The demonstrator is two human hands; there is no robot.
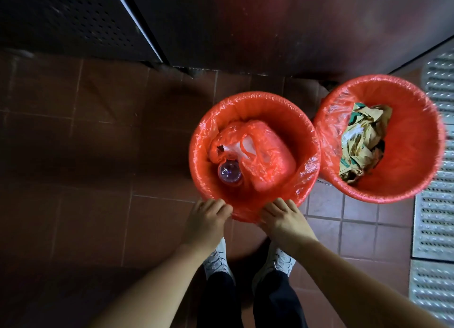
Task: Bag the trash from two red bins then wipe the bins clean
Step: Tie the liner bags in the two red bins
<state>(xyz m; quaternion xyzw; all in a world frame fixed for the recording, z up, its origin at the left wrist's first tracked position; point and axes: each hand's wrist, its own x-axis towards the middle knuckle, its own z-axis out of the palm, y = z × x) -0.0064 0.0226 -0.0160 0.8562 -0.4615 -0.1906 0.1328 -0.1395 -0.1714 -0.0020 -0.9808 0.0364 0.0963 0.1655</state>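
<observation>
— Bins first: where are they?

— Two red bins stand side by side on the brown tiled floor (98,155). The near bin (204,160) sits just in front of the person's feet; the far-right bin (422,155) is beside it, their rims almost touching.

— What's inside?

— Each is lined with a red plastic liner folded over the rim. The near one holds a knotted red bag (265,153) with something white showing through, and a clear plastic cup (229,172) lying at its left. The right one holds crumpled brown paper (363,143) with green print.

— And the hands?

— Both are at the near edge of the near bin. The left hand (205,223) has its fingers curled, pinching the liner (304,170) at the rim. The right hand (285,219) grips the liner just to the right, fingers bent over the edge.

— Anything around?

— White shoes (216,261) and dark trousers below the forearms, a dark metal cabinet (270,28) at the far side, and a perforated metal drain grate (434,217) along the right.
</observation>
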